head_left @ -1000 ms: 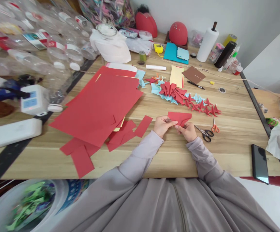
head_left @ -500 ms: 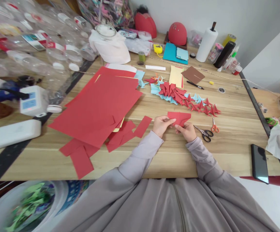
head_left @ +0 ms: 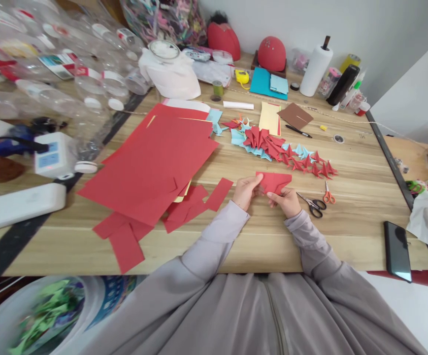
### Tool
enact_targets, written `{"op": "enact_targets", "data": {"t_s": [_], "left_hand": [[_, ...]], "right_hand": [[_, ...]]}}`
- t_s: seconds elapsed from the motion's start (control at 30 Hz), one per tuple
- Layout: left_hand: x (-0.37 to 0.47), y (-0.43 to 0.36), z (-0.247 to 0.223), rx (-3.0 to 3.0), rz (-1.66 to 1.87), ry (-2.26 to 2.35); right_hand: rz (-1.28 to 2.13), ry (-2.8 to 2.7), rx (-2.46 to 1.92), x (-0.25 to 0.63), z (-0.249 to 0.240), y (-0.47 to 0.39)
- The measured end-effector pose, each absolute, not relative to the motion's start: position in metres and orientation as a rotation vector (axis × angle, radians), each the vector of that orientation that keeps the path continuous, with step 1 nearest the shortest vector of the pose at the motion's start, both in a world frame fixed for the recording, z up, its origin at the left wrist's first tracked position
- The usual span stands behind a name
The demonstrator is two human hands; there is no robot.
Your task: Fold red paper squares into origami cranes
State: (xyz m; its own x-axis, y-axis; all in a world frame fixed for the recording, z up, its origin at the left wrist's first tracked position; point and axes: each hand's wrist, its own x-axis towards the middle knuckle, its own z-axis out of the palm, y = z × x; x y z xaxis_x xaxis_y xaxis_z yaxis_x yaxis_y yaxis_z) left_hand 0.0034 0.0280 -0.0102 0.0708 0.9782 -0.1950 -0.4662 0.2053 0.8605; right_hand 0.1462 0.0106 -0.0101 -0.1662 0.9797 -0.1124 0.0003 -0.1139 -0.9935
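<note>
A small piece of folded red paper [head_left: 277,181] is held between my two hands above the wooden table. My left hand [head_left: 246,191] pinches its left edge, with the thumb on top near the upper left corner. My right hand [head_left: 287,201] grips the lower edge, thumb on the front and fingers behind, partly hidden. Just beyond the paper lie folded red pieces [head_left: 260,139] and light blue pieces [head_left: 302,150]. Black-handled scissors [head_left: 315,207] and orange-handled scissors [head_left: 329,196] rest right of my right hand.
Large red sheets [head_left: 154,162] and cut red strips [head_left: 219,194] lie to the left. Plastic bottles [head_left: 54,98] crowd the far left. A phone [head_left: 397,250] is at the right edge. Yellow paper [head_left: 270,118], brown paper [head_left: 295,116] and a black pen [head_left: 298,130] lie farther back.
My left thumb has moved up and left along the red paper, from its middle toward the upper left corner. My right hand has hardly moved.
</note>
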Motion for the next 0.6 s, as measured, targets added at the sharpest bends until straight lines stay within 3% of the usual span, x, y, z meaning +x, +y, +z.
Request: {"op": "enact_targets", "data": {"t_s": [0.33,0.47,0.6], "left_hand": [[0.006,0.029,-0.018,0.870,1.274,1.084],[0.006,0.032,-0.021,0.869,1.474,1.127],[0.003,0.028,-0.021,1.329,1.644,1.354]], "right_hand": [[1.388,-1.212,-1.222,0.149,-0.011,0.012],[1.359,-1.153,-1.249,0.150,-0.015,0.014],[1.358,-1.074,-1.276,0.151,-0.020,0.017]]}}
